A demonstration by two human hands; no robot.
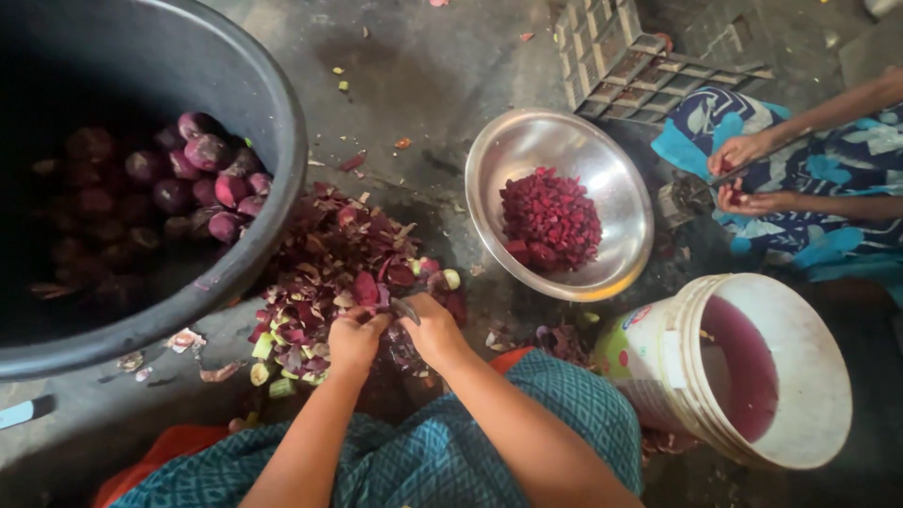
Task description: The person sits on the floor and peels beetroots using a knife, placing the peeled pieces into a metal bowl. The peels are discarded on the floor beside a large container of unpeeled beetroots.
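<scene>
My left hand (356,337) grips a dark red beetroot (367,288) low over a heap of purple peels (324,273) on the grey floor. Close beside it, my right hand (433,327) holds a small knife (404,309), the blade lying against the beetroot. Both hands sit just above my knees, which are covered in teal checked cloth. A large black tub (273,103) at the left holds several whole beetroots (212,174). A steel bowl (616,188) ahead of my right hand contains chopped red beetroot pieces (550,221).
A white plastic bucket (818,376) with purple-stained water stands at the right. Another person in blue patterned cloth sits at the far right, their hands (743,174) working over a blade. A grey slotted crate (625,61) lies at the top. Scraps litter the floor.
</scene>
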